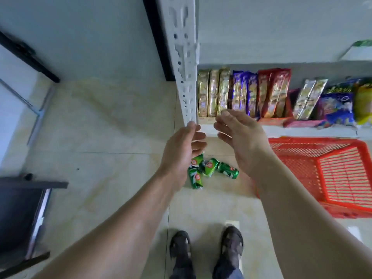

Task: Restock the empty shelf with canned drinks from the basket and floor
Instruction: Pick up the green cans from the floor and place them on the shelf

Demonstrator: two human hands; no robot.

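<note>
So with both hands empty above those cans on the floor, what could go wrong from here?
The four green drink cans lie on their sides on the smooth tiled floor, so a nudge could roll them away. The left hand hides part of the cluster. The red plastic basket close by could get kicked.

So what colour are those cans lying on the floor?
Green, with a small red-and-white label, as the head view shows: cans.

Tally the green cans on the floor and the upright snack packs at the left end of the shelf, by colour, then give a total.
Green cans lying on the floor: 4
Gold snack packs: 3
Purple snack packs: 3
Red snack packs: 3
Total: 13
One can is partly hidden behind the left hand.
</note>
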